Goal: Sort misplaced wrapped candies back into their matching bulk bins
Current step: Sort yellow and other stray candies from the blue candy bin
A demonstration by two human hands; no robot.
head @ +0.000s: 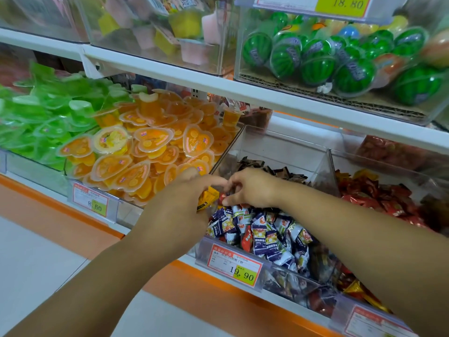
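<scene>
Reaching into a clear bulk bin on the lower shelf, you held both bare hands close together at its front left corner. Your left grip was clamped around yellow-wrapped candies, fingers curled over them. Your right grip met it fingertip to fingertip and pinched a small red-wrapped candy between thumb and fingers, just above the pile.

The front of that bin was heaped with blue-and-white wrapped candies, and one stray red wrapper lay among them. Behind a clear divider, dark brown wrapped candies filled the back part. The next bin to your right held red-wrapped sweets. To your left, one bin was piled with orange heart-shaped jelly cups, and beside it were green jelly cups.

On the shelf above, a clear box held watermelon-striped balls. A price tag on the bin front read 19.90.
</scene>
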